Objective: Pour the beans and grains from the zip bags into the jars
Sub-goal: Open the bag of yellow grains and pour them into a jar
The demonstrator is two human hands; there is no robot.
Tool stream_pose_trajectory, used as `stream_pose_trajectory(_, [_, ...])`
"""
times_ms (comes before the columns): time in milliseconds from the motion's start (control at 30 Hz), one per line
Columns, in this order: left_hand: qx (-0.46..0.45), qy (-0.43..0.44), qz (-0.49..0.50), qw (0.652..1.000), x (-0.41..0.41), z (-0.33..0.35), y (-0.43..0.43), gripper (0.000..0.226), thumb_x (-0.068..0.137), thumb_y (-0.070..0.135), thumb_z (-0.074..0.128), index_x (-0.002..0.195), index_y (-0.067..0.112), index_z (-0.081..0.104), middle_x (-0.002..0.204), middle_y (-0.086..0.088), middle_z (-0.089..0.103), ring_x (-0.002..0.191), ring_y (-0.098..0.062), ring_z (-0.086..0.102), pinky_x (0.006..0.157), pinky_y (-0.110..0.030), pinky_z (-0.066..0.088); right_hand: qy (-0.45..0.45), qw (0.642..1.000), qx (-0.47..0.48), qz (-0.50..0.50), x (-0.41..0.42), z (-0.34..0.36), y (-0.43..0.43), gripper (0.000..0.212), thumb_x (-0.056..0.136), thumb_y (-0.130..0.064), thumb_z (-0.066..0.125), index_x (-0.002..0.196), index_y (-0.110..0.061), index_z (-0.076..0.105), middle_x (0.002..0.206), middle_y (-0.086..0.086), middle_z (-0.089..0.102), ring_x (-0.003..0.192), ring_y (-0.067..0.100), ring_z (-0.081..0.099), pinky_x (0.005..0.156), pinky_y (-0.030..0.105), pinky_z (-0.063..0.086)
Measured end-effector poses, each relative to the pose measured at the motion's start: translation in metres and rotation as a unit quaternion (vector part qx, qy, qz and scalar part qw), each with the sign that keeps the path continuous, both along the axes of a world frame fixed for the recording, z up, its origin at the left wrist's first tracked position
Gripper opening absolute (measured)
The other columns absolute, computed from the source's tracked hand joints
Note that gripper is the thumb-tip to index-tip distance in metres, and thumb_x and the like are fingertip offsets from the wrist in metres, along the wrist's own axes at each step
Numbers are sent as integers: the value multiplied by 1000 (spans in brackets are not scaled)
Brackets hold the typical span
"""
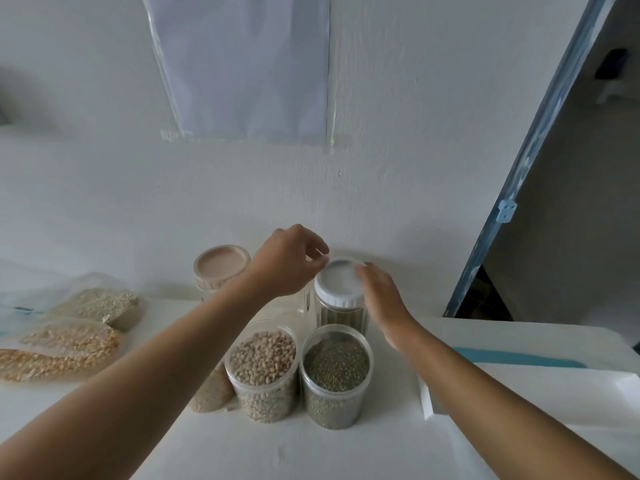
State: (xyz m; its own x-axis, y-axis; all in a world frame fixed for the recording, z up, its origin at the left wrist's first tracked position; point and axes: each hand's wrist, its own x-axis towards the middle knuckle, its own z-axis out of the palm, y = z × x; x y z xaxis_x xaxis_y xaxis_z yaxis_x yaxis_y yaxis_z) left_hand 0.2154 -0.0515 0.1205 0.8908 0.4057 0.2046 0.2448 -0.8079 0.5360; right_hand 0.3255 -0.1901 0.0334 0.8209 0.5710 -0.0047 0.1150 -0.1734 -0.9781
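Note:
A ribbed clear jar with a white lid (341,280) stands at the back of the table. My left hand (287,261) pinches the lid's left rim, and my right hand (382,299) rests against its right side with fingers curled on the lid. In front stand two open jars: one of pale beans (263,370) and one of green mung beans (335,374). A jar with a beige lid (221,266) stands at the back left, partly behind my left arm. Zip bags of yellow grain (65,351) and pale grain (100,306) lie at the left.
The white wall runs close behind the jars. A white box with a blue stripe (519,362) takes up the right side of the table. A door frame (519,181) and a dark opening lie at the far right. Another jar of pale grain (211,389) sits under my left forearm.

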Motion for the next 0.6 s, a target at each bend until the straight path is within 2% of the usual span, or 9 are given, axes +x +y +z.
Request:
stream_pose_trajectory(67, [-19,-32,-17,999,-7,1,4,16,96,21,68,109,19,77,97,8,76,75,2,69,77,-19,58,-10,1000,-22,-10,4,-1,0,28,102,-32,44,89,-17,64,86,1,62,88,26,58,76,42,46])
stream_pose_trajectory(133, [-46,-68,-5,997,-17,4,10,12,96,21,68,104,22,78,93,14,75,81,0,71,71,-16,58,-52,998,-46,-13,6,7,-1,23,103,-30,45,99,-19,66,93,-2,64,93,24,60,85,46,51])
stream_pose_trajectory(200, [-9,-94,41,995,-29,5,21,12,97,25,66,103,27,76,93,18,72,86,0,69,71,-12,54,-114,991,-69,5,5,22,1,22,103,-30,51,119,-21,63,113,-1,66,103,18,59,89,36,49])
stream_pose_trajectory(267, [74,-63,80,992,-40,2,35,19,99,33,61,113,28,73,106,11,72,101,-12,66,85,-31,54,-194,976,-87,53,-1,42,6,36,98,-36,61,132,-25,56,128,0,62,108,13,57,94,34,46])
stream_pose_trajectory(300, [116,-22,97,988,-45,0,40,26,101,36,58,121,27,70,116,6,71,112,-20,61,93,-39,50,-243,960,-108,89,-5,52,9,46,95,-41,66,137,-28,52,131,0,60,110,14,58,97,37,46])
stream_pose_trajectory(367, [177,51,119,976,-51,-7,46,35,103,41,50,133,28,63,134,1,63,129,-26,50,103,-48,36,-344,904,-193,165,-14,66,21,68,86,-51,72,144,-33,41,136,1,57,119,19,57,102,44,45])
stream_pose_trajectory(467, [216,91,109,966,-56,-18,48,37,106,45,39,136,35,59,144,9,55,139,-18,38,104,-48,21,-429,812,-319,232,-24,70,43,90,77,-64,75,150,-40,29,139,2,53,125,26,52,103,48,43])
stream_pose_trajectory(533, [228,103,91,964,-57,-24,47,36,106,45,37,134,39,58,144,13,54,141,-15,35,104,-50,19,-437,800,-332,241,-28,66,52,92,76,-68,74,151,-40,30,138,4,52,123,28,55,103,47,44])
stream_pose_trajectory(600, [234,101,78,964,-60,-29,45,33,106,44,39,131,40,61,143,14,54,142,-14,34,104,-51,19,-426,817,-309,235,-31,62,56,83,80,-63,74,150,-35,38,137,5,52,122,28,55,103,42,44])
